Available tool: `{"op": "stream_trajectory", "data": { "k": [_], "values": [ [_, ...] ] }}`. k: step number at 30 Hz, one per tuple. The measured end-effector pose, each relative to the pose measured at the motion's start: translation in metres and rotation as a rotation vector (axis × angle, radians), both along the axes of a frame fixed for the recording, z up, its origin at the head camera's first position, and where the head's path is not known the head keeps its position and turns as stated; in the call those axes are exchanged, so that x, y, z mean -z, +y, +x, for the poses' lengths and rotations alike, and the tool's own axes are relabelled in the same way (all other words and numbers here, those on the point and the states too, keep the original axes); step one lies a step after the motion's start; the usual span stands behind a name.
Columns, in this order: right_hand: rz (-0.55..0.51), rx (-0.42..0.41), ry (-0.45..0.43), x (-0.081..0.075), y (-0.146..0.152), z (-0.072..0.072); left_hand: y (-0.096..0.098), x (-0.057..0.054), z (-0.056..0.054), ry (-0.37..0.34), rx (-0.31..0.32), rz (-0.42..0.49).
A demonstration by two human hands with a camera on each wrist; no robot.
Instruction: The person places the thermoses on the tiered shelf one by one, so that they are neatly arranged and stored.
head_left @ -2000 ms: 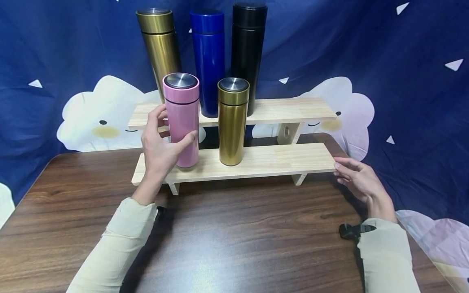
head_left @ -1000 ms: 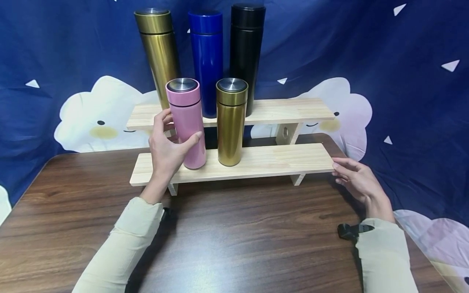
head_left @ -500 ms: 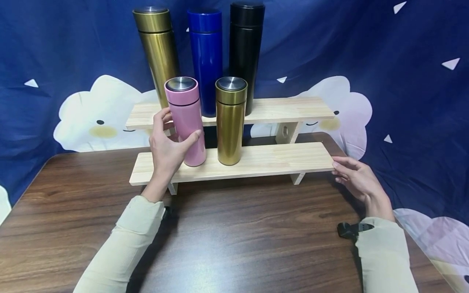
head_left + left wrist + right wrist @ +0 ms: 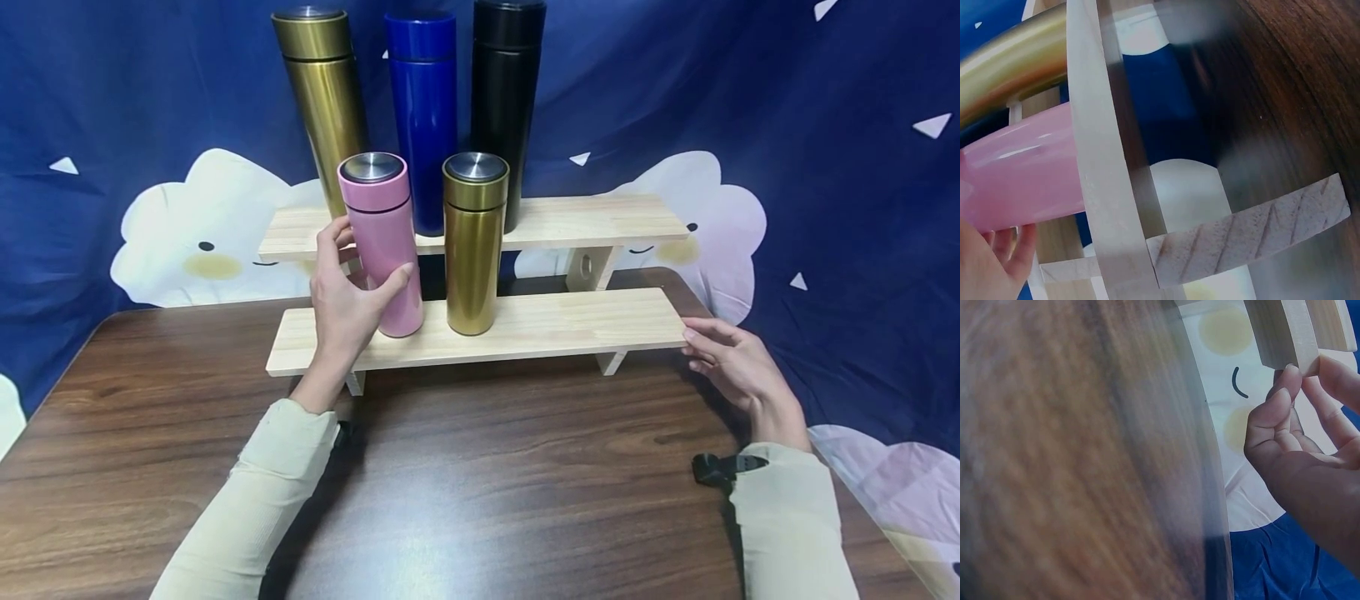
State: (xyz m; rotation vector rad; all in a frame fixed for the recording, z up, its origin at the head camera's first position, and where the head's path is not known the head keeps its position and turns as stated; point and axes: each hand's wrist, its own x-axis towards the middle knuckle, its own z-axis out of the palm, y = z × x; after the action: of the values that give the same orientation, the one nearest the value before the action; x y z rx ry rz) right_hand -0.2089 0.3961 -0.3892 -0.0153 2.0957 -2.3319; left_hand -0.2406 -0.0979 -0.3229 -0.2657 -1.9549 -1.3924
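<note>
My left hand (image 4: 341,292) grips a pink thermos bottle (image 4: 381,237) from its left side, thumb across the front and fingers behind. The bottle stands on the lower step of a wooden two-tier shelf (image 4: 585,321), with a slight lean to the left at the top. Just right of it, a short gold thermos bottle (image 4: 474,250) stands upright, a narrow gap between them. At the step's right end, my right hand (image 4: 738,367) pinches the corner between thumb and fingers. The right wrist view shows those fingertips (image 4: 1291,378) on the wood.
On the upper tier stand a tall gold bottle (image 4: 322,100), a blue bottle (image 4: 423,108) and a black bottle (image 4: 507,108). The shelf rests on a brown wooden table (image 4: 525,467). Behind hangs a dark blue cloth (image 4: 840,100) with cloud prints.
My left hand has shifted the pink thermos bottle slightly right, closer to the short gold one; over the last second it stays put. My right hand keeps its hold on the shelf corner.
</note>
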Motion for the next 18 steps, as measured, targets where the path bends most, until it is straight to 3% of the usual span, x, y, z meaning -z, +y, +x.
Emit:
{"op": "stream_trajectory", "data": {
  "k": [18],
  "values": [
    [-0.024, -0.03, 0.022, 0.0026, -0.0001, -0.0013, -0.0009, 0.005, -0.0023, 0.055, 0.002, -0.048]
  ]
}}
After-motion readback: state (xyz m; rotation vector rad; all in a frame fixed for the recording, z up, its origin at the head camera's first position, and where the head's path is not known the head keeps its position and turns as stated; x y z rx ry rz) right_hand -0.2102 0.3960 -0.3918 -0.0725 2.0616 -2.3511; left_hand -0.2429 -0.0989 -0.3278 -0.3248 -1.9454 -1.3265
